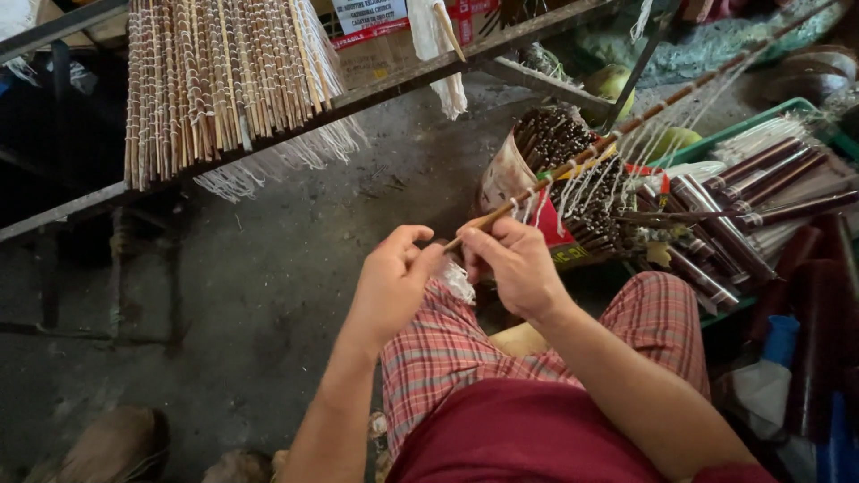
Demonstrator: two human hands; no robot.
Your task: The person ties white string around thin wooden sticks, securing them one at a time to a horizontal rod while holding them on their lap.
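Left hand (391, 284): fingers curled, thumb and forefinger pinching a tuft of white thread (458, 282) at the stick's near end.
Right hand (516, 264): closed round the long stick (626, 130), which runs off toward 2 o'clock, threads dangling along it.
Risk, tangle: loose threads hang just over the bundle of dark sticks (573, 179); a swing could snag them.
Risk, slip: the grip is at one end only, so the far tip may dip or twist.
Risk, knock: the rack of tied sticks (224, 80) at 11 o'clock looks well apart, so unlikely.
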